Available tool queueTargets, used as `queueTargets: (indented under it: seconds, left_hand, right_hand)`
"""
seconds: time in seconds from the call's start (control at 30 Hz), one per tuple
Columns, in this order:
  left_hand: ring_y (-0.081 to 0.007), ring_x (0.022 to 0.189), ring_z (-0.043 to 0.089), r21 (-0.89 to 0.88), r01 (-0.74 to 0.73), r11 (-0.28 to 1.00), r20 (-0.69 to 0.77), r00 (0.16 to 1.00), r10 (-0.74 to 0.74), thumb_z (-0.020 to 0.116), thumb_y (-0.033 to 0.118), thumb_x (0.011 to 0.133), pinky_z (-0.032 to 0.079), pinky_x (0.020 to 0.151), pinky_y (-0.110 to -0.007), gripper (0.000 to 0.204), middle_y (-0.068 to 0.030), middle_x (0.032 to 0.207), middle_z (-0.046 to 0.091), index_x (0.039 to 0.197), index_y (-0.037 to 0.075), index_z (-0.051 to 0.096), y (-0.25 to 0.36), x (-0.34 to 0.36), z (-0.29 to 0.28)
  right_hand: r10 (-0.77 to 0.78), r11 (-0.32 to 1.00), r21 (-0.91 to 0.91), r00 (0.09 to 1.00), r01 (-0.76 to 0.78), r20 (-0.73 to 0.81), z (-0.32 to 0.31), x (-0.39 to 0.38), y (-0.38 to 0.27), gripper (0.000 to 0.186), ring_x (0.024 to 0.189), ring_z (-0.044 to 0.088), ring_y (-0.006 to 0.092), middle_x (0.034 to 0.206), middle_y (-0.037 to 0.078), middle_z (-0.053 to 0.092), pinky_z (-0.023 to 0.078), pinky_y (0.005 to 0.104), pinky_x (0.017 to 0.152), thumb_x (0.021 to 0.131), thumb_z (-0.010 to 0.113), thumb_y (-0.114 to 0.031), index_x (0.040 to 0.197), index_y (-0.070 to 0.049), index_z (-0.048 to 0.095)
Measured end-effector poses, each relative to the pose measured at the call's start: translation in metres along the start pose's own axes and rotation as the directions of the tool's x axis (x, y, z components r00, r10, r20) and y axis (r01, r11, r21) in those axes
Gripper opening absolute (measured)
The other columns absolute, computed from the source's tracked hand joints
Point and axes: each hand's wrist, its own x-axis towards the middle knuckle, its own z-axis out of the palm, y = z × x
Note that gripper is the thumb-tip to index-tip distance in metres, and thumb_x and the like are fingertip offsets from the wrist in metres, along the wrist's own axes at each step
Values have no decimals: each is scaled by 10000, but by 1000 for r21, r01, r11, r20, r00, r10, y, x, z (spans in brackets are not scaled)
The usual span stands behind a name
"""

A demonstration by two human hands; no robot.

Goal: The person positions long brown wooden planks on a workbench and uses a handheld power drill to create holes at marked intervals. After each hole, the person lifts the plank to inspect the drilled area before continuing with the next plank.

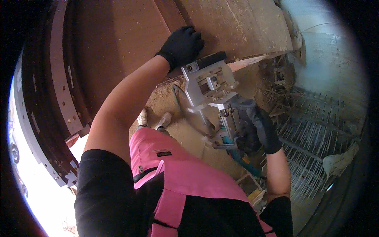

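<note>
My left hand [182, 45], in a black glove, rests on a brown panel [130, 43] close to its near edge. Its fingers are curled closed, and what is under them is hidden. Just below that wrist, a silver metal jig [197, 93] with a black bar along its top lies near the panel edge. Joined below the jig is a power tool [228, 141] with a teal body and metal rods. My right hand [252, 126], also black-gloved, is closed around this tool from the right side. A dark cable [177, 96] hangs to the left of the jig.
Dark and grey drilled metal strips [61, 79] stand along the left. A rack of thin rods [304, 138] is on the right, with a pale cloth [340, 161] at its edge. My shoes [163, 120] stand on the dusty floor, below a pink apron [193, 177].
</note>
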Motion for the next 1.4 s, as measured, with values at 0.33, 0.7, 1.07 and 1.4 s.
queueTargets:
  seconds: [0.33,0.7,1.07,1.4]
  left_hand:
    - [-314,927,580,12,-8,1000,18,1000,8,595,218,804,478,852,-421,139,-108,903,620,816,100,667,1,5,-2]
    - [-329,953,602,-14,-54,998,-9,998,54,605,263,834,480,864,-453,175,-114,948,636,850,101,672,-61,21,-23]
    - [-342,923,566,98,-21,995,159,987,6,598,256,831,435,880,-484,232,-147,908,658,804,61,721,-81,33,-33]
    - [-315,904,623,181,79,980,-6,997,-79,575,289,831,492,817,-452,220,-116,920,646,810,102,688,-74,23,-13]
  right_hand:
    - [-94,990,-102,995,95,16,-1,5,12,360,1124,549,158,1248,51,602,431,333,1005,991,550,-217,1284,-8,565]
    - [-36,999,0,999,36,-38,11,30,-14,372,1135,531,147,1254,55,597,410,312,1012,995,535,-259,1281,-25,575]
    - [52,991,-128,998,-49,23,19,56,-50,402,1108,532,134,1249,52,599,424,304,981,970,576,-280,1281,-25,571]
    - [19,999,37,998,-21,59,6,55,-40,355,1078,537,140,1190,39,600,425,307,969,945,616,-210,1247,-29,573]
